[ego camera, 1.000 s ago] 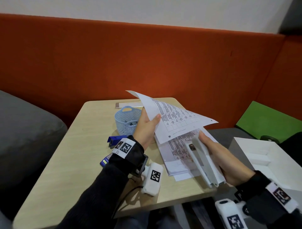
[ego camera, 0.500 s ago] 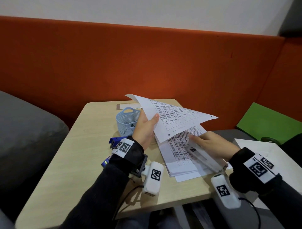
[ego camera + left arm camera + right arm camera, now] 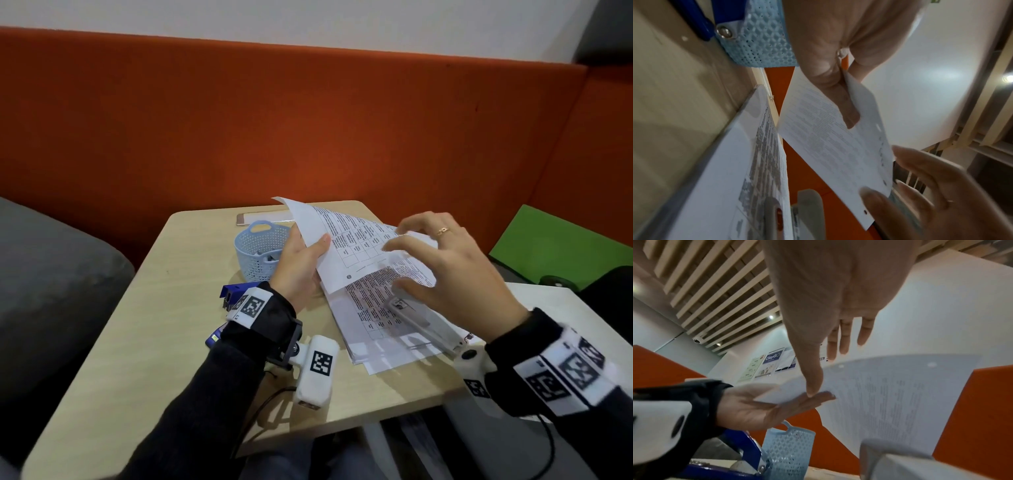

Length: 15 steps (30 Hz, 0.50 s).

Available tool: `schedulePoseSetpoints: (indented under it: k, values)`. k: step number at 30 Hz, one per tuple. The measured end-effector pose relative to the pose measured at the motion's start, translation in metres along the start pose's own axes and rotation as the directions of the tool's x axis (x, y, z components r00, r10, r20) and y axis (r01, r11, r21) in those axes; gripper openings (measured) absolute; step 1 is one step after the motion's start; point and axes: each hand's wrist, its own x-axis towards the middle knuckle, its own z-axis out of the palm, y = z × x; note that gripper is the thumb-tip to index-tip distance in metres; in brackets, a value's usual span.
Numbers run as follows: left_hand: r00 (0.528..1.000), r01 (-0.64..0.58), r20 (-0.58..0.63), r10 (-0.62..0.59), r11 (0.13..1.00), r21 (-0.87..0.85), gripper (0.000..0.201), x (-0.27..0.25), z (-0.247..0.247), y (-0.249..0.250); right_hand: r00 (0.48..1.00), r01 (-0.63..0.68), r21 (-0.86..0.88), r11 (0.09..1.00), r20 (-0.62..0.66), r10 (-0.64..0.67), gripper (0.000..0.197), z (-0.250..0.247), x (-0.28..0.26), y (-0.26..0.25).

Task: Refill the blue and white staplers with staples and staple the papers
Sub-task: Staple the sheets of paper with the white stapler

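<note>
My left hand pinches a printed sheet and holds it lifted off the paper stack; its thumb lies on the sheet. The white stapler lies on the stack, with no hand on it. Above it my right hand hovers with fingers spread, at the sheet's free edge; I cannot tell if it touches. The blue stapler lies on the table behind my left wrist.
A light blue perforated basket stands just beyond my left hand. A flat phone-like item lies at the table's far edge. A white box sits off the table's right side. An orange backrest rises behind.
My right hand laid the white stapler on the stack, let go of it and rose toward the lifted sheet's edge. The left hand still holds the sheet up.
</note>
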Motion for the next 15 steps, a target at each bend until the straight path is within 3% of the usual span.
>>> schedulePoseSetpoints:
  k: [4,7,11,15]
  values:
    - [0.997,0.067,0.043,-0.067,0.998,-0.019,0.033,-0.003,0.003,0.003,0.994,0.084,0.054,0.995,-0.072,-0.080,0.022,0.012,0.010,0.006]
    - [0.987,0.154,0.053,-0.152,0.987,-0.043,0.029,-0.007,0.006,0.004,0.986,0.093,0.163,0.982,-0.155,-0.068,0.006,0.013,0.018,0.011]
    - [0.957,0.276,0.124,-0.261,0.954,-0.118,0.039,-0.013,0.008,0.009,0.988,-0.002,0.380,0.925,-0.143,0.060,0.010,0.010,0.024,0.013]
    - [0.921,0.363,0.169,-0.350,0.930,-0.055,0.049,-0.013,0.005,0.009,0.985,-0.088,0.539,0.838,-0.080,0.156,0.013,0.010,0.026,0.013]
